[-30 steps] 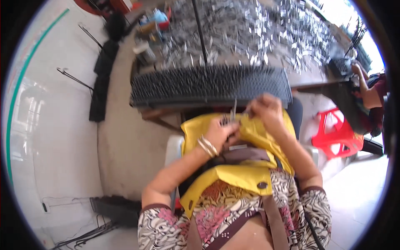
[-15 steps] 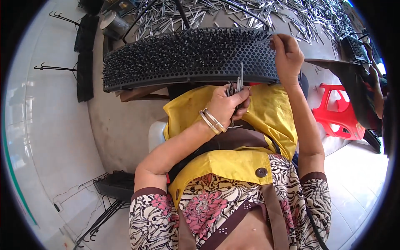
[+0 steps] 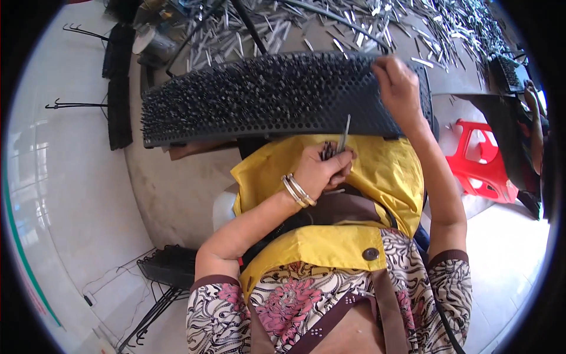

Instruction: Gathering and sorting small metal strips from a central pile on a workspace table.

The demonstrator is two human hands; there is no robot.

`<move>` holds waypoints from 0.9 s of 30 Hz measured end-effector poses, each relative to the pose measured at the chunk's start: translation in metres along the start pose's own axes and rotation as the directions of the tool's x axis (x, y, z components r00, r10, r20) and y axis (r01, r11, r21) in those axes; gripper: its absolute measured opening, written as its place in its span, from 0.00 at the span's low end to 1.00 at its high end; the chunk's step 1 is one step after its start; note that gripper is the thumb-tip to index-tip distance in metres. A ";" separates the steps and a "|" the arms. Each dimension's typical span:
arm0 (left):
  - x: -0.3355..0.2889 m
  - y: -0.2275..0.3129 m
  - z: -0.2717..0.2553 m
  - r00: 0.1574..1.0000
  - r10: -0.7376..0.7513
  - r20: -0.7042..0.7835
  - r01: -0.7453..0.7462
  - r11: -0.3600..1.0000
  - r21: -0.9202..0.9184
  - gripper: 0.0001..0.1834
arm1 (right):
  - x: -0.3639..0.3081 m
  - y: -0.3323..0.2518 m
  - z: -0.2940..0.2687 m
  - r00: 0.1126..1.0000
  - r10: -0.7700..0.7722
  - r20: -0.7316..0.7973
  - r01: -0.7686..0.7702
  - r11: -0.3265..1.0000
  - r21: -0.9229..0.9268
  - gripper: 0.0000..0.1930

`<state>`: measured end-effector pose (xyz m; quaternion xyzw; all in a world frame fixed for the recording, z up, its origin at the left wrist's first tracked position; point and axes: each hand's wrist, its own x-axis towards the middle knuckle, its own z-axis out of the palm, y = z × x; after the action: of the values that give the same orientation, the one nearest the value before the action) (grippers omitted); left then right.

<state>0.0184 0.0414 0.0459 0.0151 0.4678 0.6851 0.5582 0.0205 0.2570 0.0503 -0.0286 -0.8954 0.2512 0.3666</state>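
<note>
A long, curved black board full of small holes lies across in front of me. Dark metal pins stand densely in its left and middle parts, while bare holes show towards the right. My left hand is closed round a bundle of thin metal strips below the board's near edge, one strip sticking up above the rest. Over the board's right end, my right hand has its fingers pinched together. The fingertips are slightly blurred, and anything between them is too small to make out.
Loose metal strips are strewn over the table behind the board. A metal can stands at the far left. Black hooked racks line the left wall. At the right are a red plastic stool and another person's arm.
My right hand has shifted slightly down and left, and the strip at its fingertips no longer shows. The board and my left hand, still gripping its bundle, appear lower in the picture.
</note>
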 end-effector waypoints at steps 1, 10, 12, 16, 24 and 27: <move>-0.004 -0.001 0.001 0.999 -0.036 -0.033 0.038 0.997 0.072 0.08 | 0.000 -0.004 -0.004 0.999 0.001 0.048 0.000 1.000 -0.013 0.02; -0.008 -0.026 -0.003 0.997 -0.065 0.040 0.066 0.998 -0.007 0.08 | 0.005 -0.013 -0.013 0.944 0.046 0.328 0.004 0.989 -0.149 0.04; -0.008 -0.027 -0.002 0.998 -0.049 0.049 0.049 0.999 -0.011 0.08 | 0.005 -0.010 -0.014 0.892 -0.012 0.452 0.056 0.995 -0.084 0.05; -0.003 -0.026 -0.001 0.995 -0.064 0.074 0.061 0.997 0.048 0.08 | -0.005 0.000 -0.006 0.906 -0.036 0.423 0.122 0.976 -0.178 0.08; 0.001 -0.022 -0.002 0.991 -0.102 0.092 0.106 0.994 -0.036 0.08 | -0.026 -0.042 -0.022 0.933 0.242 0.265 -0.291 0.943 0.160 0.13; 0.000 -0.024 -0.001 0.985 -0.111 0.134 0.116 0.993 -0.035 0.08 | -0.046 -0.063 -0.028 0.874 0.289 0.391 -0.418 0.858 0.299 0.10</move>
<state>0.0359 0.0392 0.0297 0.0215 0.4153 0.6595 0.6261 0.0809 0.2035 0.0672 -0.0816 -0.8582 0.4823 0.1557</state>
